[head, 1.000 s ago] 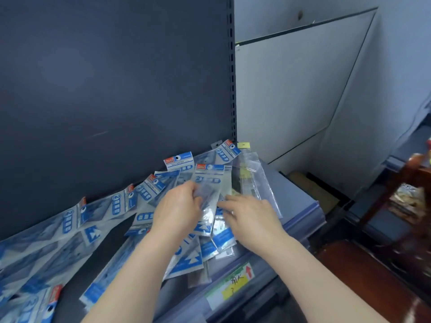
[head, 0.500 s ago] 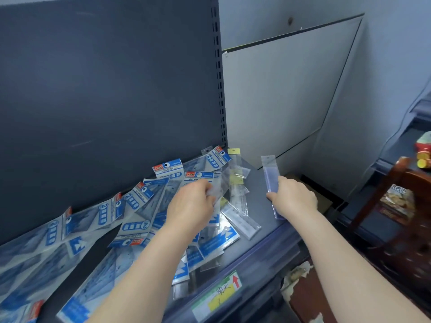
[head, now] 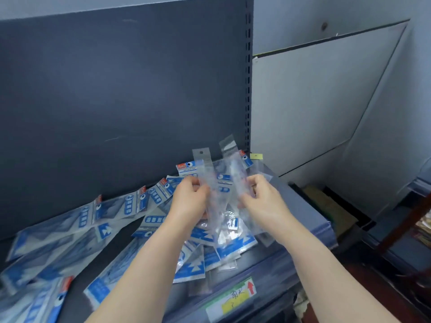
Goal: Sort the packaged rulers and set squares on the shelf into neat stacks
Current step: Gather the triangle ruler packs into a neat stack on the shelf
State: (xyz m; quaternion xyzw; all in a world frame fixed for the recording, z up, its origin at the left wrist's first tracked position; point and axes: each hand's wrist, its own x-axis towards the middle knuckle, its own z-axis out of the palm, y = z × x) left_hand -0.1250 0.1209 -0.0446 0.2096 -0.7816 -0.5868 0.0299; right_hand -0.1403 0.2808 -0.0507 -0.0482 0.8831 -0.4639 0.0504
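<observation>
you hold two packs above the shelf point(head: 300, 206)
your left grip point(head: 190, 199) pinches the left ruler pack point(head: 202, 162); your right grip point(head: 263, 201) pinches the right ruler pack point(head: 229, 150).

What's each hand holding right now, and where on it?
The left hand pinches a clear ruler packet roughly midway; the right hand pinches a second clear packet, also midway.

Two narrow clear packs are raised almost upright over the shelf point(head: 303, 206), side by side, each with a hang tab on top. The left hand point(head: 189, 201) pinches the left pack point(head: 206, 171), and the right hand point(head: 261, 201) pinches the right pack point(head: 234, 169). Blue-and-white packs point(head: 151, 221) lie scattered and overlapping along the shelf, with a loose pile point(head: 233, 245) below the raised two.
</observation>
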